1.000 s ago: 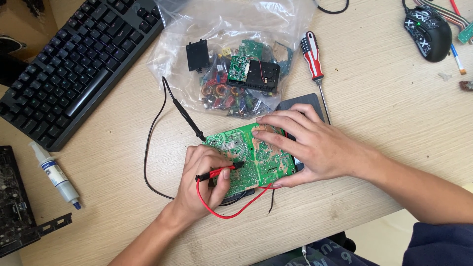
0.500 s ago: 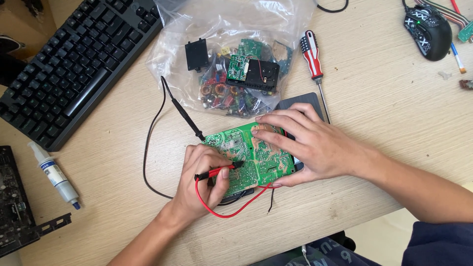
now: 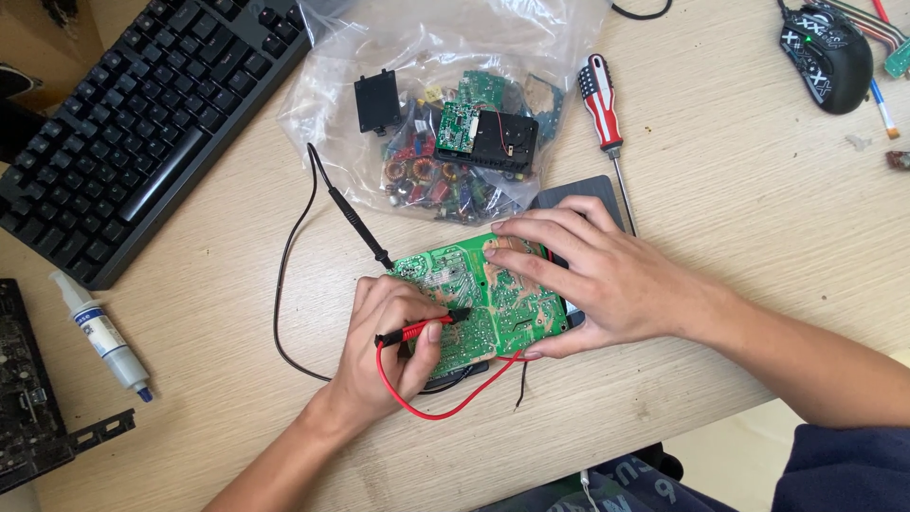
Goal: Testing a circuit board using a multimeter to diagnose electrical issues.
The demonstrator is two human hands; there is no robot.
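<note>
Left grip pinches red probe, tip seemingly on circuit board.

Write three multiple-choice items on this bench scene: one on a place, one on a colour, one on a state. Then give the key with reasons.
1. Where does the keyboard lie?
A. upper left of the desk
B. lower right
C. under the circuit board

2. What colour is the probe in the left hand?
A. blue
B. red
C. yellow

3. How does the right hand stand to the green circuit board?
A. hovers well clear of it
B. lifts it off the desk
C. rests on it, fingers spread

Key: 1 A, the keyboard runs along the desk's upper left corner. 2 B, the red probe sits between the left fingers, tip on the board. 3 C, the right hand lies flat on the board's right part.
</note>
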